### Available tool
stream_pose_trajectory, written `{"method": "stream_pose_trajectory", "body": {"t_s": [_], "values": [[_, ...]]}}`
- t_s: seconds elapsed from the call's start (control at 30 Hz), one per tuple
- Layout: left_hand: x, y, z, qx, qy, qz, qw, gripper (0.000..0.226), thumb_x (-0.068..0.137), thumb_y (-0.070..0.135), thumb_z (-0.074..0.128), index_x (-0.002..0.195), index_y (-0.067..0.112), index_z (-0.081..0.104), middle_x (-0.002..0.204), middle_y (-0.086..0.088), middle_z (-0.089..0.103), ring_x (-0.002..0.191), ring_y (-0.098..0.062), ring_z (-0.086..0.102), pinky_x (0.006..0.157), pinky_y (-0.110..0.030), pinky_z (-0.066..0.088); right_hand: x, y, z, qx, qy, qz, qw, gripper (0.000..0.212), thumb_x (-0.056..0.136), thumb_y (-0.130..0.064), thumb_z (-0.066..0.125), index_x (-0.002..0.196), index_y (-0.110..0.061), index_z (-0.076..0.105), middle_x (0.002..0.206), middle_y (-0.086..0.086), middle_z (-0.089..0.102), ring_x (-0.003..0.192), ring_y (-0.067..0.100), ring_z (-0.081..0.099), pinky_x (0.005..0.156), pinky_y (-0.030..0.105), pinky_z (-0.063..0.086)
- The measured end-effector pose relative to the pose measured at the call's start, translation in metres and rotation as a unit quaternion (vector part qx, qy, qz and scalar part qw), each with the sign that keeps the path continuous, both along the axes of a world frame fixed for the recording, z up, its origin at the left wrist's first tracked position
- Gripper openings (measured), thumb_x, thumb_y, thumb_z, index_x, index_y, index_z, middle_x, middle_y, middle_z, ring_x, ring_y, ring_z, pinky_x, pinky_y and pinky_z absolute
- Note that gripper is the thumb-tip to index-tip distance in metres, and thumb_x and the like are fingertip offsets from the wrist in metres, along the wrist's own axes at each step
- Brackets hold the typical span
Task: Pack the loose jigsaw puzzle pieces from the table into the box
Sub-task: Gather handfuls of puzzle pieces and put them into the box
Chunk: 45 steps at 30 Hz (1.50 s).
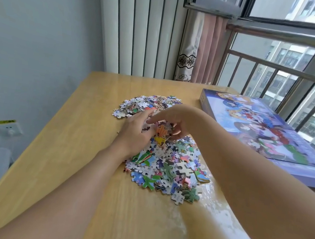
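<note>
Pieces (166, 165) lie heaped mid-worktop (82, 129) in two mounds, one near and one farther back — none visibly packed, so nearly all the job looks left. Both hands meet between the mounds: the left hand (135, 130) and the right hand (174, 121) are cupped together round a clutch of pieces. The box (262, 132) sits flat to the right by the window, apparently closed, its long axis running from the far edge toward the person.
</note>
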<state>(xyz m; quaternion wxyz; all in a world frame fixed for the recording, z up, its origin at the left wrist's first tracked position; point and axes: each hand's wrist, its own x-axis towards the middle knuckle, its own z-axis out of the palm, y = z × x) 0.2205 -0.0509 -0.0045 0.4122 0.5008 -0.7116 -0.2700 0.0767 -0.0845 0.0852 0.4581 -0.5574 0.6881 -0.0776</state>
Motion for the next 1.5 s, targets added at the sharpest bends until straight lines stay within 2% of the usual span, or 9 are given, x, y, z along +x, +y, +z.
{"method": "stream_pose_trajectory", "body": {"t_s": [0.3,0.5,0.63,0.7,0.77,0.83,1.0,1.3,1.5], "values": [[0.002,0.007,0.003,-0.081,-0.092,0.054,0.991,0.062,0.091,0.061,0.039,0.147,0.034,0.039,0.151,0.007,0.045,0.137,-0.013,0.041,0.111,-0.041,0.036,-0.027,0.019,-0.007,-0.046,-0.105,-0.057,0.992,0.013,0.088,-0.015,0.076,0.092,-0.007,0.067,0.091,0.009,0.067,0.085,0.023,0.063,0.095,0.036,0.054],[-0.001,0.011,0.008,-0.134,-0.090,0.083,0.983,0.057,0.091,0.061,0.042,0.136,0.028,0.056,0.136,0.007,0.059,0.125,-0.012,0.052,0.105,-0.037,0.043,-0.061,0.039,-0.010,-0.141,-0.229,-0.160,0.950,0.040,0.076,0.000,0.084,0.113,-0.002,0.068,0.117,0.015,0.069,0.095,0.029,0.071,0.057,0.033,0.060],[-0.012,0.020,0.012,-0.150,-0.145,0.002,0.978,0.066,0.086,0.070,0.047,0.138,0.030,0.052,0.141,0.005,0.054,0.132,-0.013,0.045,0.108,-0.040,0.039,-0.064,0.048,-0.016,-0.109,-0.306,-0.195,0.925,0.016,0.083,-0.001,0.077,0.097,0.001,0.070,0.099,0.015,0.070,0.075,0.024,0.072,0.055,0.032,0.060],[-0.020,0.025,0.010,-0.158,-0.175,-0.004,0.972,0.065,0.087,0.069,0.046,0.140,0.031,0.048,0.140,0.006,0.055,0.128,-0.013,0.048,0.104,-0.039,0.041,-0.063,0.053,-0.020,-0.075,-0.323,-0.175,0.927,0.014,0.088,-0.006,0.073,0.100,0.001,0.069,0.094,0.015,0.069,0.075,0.023,0.070,0.071,0.038,0.063],[-0.026,0.026,0.010,-0.164,-0.181,-0.004,0.970,0.058,0.092,0.063,0.046,0.141,0.032,0.046,0.138,0.006,0.057,0.126,-0.015,0.051,0.103,-0.039,0.043,-0.062,0.056,-0.023,-0.047,-0.331,-0.136,0.933,0.025,0.092,-0.011,0.070,0.114,0.001,0.067,0.108,0.017,0.067,0.093,0.028,0.065,0.099,0.047,0.055],[-0.027,0.026,0.010,-0.169,-0.178,-0.011,0.969,0.053,0.095,0.055,0.050,0.143,0.032,0.046,0.138,0.005,0.057,0.126,-0.017,0.052,0.104,-0.038,0.043,-0.061,0.058,-0.023,-0.040,-0.323,-0.111,0.939,0.033,0.093,-0.014,0.069,0.122,-0.002,0.067,0.122,0.016,0.065,0.103,0.030,0.063,0.108,0.046,0.048],[-0.025,0.027,0.011,-0.164,-0.171,-0.007,0.972,0.058,0.092,0.062,0.050,0.143,0.035,0.048,0.134,0.006,0.061,0.122,-0.014,0.054,0.099,-0.034,0.044,-0.061,0.063,-0.016,-0.084,-0.298,-0.160,0.937,0.021,0.088,-0.001,0.074,0.108,0.004,0.069,0.103,0.017,0.069,0.074,0.025,0.072,0.066,0.035,0.061],[-0.022,0.030,0.016,-0.203,-0.109,0.029,0.973,0.041,0.090,0.052,0.056,0.119,0.025,0.066,0.123,0.004,0.067,0.122,-0.020,0.057,0.105,-0.044,0.045,-0.095,0.082,0.007,-0.049,-0.434,-0.229,0.870,0.020,0.092,-0.005,0.070,0.110,0.000,0.062,0.114,0.019,0.062,0.087,0.027,0.067,0.071,0.034,0.062],[-0.039,0.050,0.018,-0.219,-0.117,-0.024,0.968,0.036,0.090,0.052,0.061,0.118,0.030,0.064,0.119,0.010,0.066,0.103,-0.001,0.055,0.086,-0.025,0.046,-0.105,0.107,0.006,-0.019,-0.486,-0.250,0.837,0.026,0.096,0.005,0.059,0.122,0.008,0.056,0.117,0.024,0.059,0.091,0.030,0.065,0.063,0.035,0.064]]}}
